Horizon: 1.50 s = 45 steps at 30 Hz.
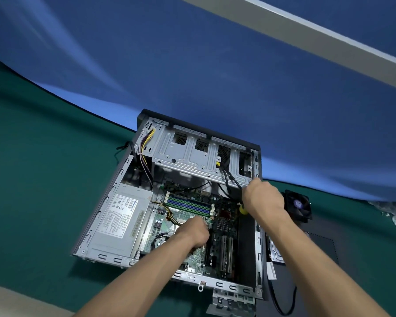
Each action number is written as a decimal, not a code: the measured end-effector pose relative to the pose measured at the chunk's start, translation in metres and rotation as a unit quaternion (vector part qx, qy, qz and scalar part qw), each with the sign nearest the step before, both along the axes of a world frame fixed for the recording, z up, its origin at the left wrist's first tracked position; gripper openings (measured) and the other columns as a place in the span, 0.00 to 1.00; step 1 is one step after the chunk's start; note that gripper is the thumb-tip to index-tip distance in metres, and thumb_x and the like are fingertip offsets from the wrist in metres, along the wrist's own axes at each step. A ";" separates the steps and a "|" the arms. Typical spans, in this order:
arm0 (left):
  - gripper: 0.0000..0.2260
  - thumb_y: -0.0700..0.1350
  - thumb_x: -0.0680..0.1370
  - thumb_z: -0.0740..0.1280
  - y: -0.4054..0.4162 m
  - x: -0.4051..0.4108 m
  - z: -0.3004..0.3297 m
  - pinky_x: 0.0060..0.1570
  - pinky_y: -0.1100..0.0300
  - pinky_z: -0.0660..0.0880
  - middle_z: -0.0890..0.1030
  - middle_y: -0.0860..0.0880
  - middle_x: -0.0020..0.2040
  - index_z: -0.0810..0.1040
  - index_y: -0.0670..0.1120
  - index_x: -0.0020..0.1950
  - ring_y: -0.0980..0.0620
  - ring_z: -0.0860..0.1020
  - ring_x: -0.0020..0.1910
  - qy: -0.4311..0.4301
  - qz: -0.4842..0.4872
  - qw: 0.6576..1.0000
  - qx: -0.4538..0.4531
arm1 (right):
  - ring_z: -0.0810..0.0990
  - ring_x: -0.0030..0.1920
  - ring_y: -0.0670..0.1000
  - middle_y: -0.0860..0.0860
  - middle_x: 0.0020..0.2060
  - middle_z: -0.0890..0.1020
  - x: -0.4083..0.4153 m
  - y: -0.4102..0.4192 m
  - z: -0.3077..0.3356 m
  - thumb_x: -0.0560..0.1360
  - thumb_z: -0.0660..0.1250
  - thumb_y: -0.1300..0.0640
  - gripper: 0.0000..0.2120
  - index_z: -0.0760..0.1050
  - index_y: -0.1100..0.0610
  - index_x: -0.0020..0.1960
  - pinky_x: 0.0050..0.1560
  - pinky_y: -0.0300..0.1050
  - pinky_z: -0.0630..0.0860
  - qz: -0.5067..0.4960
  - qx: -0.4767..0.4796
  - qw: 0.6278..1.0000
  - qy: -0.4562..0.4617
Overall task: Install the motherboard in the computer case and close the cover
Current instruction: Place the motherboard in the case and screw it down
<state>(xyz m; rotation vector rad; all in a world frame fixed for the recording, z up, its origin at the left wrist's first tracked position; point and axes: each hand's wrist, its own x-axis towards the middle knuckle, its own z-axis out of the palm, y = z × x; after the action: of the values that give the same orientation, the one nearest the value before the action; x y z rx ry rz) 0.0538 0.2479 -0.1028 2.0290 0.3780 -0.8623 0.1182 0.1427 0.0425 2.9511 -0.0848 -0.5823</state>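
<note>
A: Backdrop?
B: Blue cloth wall behind, green table cover [44, 179] under everything. Computer case [258, 248] lies on its side, open face up, cover off.
A: Which way does it run?
B: Long axis goes from the near edge up and away; drive cage [192, 154] at the far end, PSU [121, 216] along the case's left wall.
A: Motherboard?
B: Motherboard [192, 200] lies flat on the case floor, right of the PSU, RAM slots toward the drive cage, PCI slots toward the near rim. Bare strip of floor between board and the case's right wall.
A: Hands?
B: Left hand [193, 232] sits on the board's middle, fingers curled down; can't tell if it holds anything. Right hand [263, 197] is by the case's far right corner, closed round a yellow-handled tool [243, 210] over the board's right edge, black cables [229, 179] just beside it.
A: Outside the case?
B: Fan [298, 205] and a dark panel [318, 252] right of the case.
</note>
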 end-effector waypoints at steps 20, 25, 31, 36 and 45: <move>0.10 0.33 0.75 0.57 0.001 0.000 0.004 0.41 0.55 0.73 0.79 0.43 0.41 0.76 0.42 0.39 0.48 0.75 0.39 -0.008 0.014 1.000 -0.006 | 0.77 0.41 0.55 0.56 0.50 0.81 -0.004 0.003 -0.014 0.77 0.59 0.64 0.14 0.71 0.62 0.61 0.27 0.41 0.62 0.059 -0.060 0.995 -0.044; 0.10 0.35 0.75 0.58 0.001 0.001 -0.002 0.41 0.56 0.73 0.79 0.44 0.40 0.76 0.44 0.39 0.48 0.76 0.39 -0.013 0.014 1.000 0.004 | 0.76 0.41 0.54 0.51 0.46 0.80 -0.006 0.002 -0.006 0.77 0.60 0.61 0.08 0.74 0.58 0.54 0.34 0.42 0.68 0.117 -0.104 0.985 0.068; 0.10 0.36 0.76 0.59 0.001 0.002 0.000 0.41 0.56 0.72 0.75 0.45 0.38 0.75 0.45 0.39 0.49 0.74 0.37 -0.025 -0.001 1.000 0.006 | 0.84 0.44 0.53 0.51 0.46 0.84 -0.033 0.016 -0.012 0.74 0.60 0.63 0.11 0.80 0.59 0.50 0.32 0.43 0.74 0.239 -0.270 0.920 0.156; 0.10 0.36 0.75 0.58 0.003 -0.001 0.008 0.49 0.56 0.74 0.78 0.45 0.41 0.78 0.45 0.42 0.48 0.77 0.41 -0.040 0.019 0.999 0.017 | 0.82 0.37 0.53 0.49 0.41 0.83 -0.031 0.006 0.000 0.73 0.61 0.59 0.09 0.79 0.57 0.47 0.33 0.41 0.75 0.264 -0.260 0.920 0.125; 0.06 0.44 0.77 0.63 -0.021 0.000 0.035 0.52 0.55 0.76 0.82 0.52 0.46 0.80 0.50 0.46 0.51 0.79 0.47 -0.136 0.024 0.989 0.051 | 0.74 0.34 0.49 0.46 0.32 0.75 -0.031 -0.089 0.000 0.72 0.64 0.44 0.10 0.74 0.50 0.43 0.33 0.40 0.65 0.132 0.114 0.985 0.017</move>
<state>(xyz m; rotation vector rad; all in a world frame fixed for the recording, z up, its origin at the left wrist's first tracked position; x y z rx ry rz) 0.0541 0.2264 -0.0674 2.1878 0.3213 -0.5344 0.0875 0.0538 0.0423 3.0913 0.3965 -0.6391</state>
